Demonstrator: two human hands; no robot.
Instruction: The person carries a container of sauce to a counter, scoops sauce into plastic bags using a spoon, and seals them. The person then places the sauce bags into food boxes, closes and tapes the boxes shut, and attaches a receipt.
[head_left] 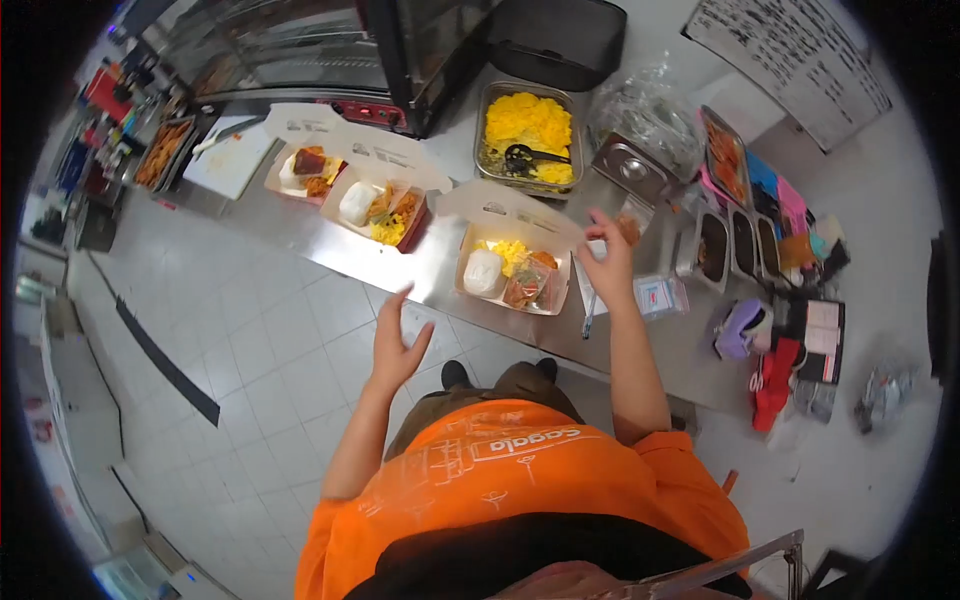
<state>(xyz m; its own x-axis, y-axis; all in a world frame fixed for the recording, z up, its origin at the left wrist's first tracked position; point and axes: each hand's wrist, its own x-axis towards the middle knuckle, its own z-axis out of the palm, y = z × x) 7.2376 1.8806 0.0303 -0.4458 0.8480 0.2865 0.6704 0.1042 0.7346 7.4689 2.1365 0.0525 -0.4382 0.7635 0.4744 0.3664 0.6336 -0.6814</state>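
Note:
My left hand is over the floor at the counter's front edge, fingers apart, holding nothing. My right hand hovers by the right side of an open meal box, its fingers spread and nothing visible in them. In that box lie a white wrapped rice portion, yellow scrambled egg and a clear packet with reddish-brown contents. To the left stand two more open boxes, one with a white rice portion, egg and fried food, the other filled with similar food.
Behind the boxes, a glass tray holds scrambled egg and a black spoon. A display warmer stands at the back left, near a white cutting board. Metal containers and a plastic bag are on the right.

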